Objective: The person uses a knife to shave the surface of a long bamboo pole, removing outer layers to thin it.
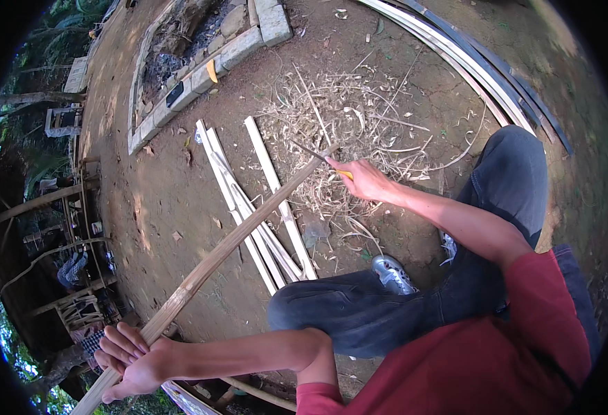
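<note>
A long strip of pale brown wood [228,243] runs slantwise from the lower left to the middle of the head view. My left hand [138,360] is wrapped round it near its lower end, fingers over the top and thumb beneath. At the strip's far end, my right hand [367,181] grips a knife with a yellow handle [346,174]. Its narrow dark blade [308,149] lies across the wood close to the tip; whether the edge touches is too small to tell. Curled wood shavings [345,111] are heaped on the ground around and beyond that end.
Several pale strips [245,214] lie on the dirt left of the shavings. More long strips [470,66] are stacked at the upper right. A block-edged fire pit [200,79] bears a dark phone-like object [174,94] and a curved yellow object [212,70]. My bent legs are close by.
</note>
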The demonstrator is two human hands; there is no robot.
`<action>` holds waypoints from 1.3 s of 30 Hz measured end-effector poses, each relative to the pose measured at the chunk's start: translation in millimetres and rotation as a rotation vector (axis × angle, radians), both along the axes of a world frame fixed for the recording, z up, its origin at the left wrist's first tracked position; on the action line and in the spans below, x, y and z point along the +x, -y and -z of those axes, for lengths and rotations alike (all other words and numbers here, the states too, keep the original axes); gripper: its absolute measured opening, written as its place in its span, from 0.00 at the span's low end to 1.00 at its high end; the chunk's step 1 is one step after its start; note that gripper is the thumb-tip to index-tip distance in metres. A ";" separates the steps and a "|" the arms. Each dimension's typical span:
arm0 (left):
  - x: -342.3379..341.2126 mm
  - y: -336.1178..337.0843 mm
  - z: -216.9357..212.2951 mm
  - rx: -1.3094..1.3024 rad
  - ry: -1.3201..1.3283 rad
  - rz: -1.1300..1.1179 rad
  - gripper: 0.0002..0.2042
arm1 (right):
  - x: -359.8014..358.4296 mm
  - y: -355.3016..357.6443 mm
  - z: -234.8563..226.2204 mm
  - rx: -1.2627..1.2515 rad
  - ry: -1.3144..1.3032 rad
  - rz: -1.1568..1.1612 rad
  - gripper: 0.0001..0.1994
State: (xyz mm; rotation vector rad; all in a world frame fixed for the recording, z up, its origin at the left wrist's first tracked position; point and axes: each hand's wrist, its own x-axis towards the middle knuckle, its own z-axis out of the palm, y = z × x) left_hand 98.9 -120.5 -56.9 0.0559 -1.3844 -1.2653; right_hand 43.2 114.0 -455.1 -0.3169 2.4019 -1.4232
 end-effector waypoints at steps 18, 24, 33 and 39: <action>3.2 7.2 1.9 -0.091 0.030 -0.032 0.31 | 16.9 30.6 -53.7 -0.145 -0.109 0.039 0.28; 7.2 5.2 -1.8 -0.033 -0.009 0.041 0.31 | -5.2 6.0 -14.1 -0.030 -0.010 0.030 0.28; 9.4 -3.7 -3.1 -0.145 -0.024 0.015 0.31 | 11.7 25.9 -22.9 -0.121 0.016 0.085 0.28; 5.0 -5.6 -3.7 -0.116 -0.004 0.022 0.30 | -1.1 16.8 -5.8 -0.060 0.061 0.041 0.29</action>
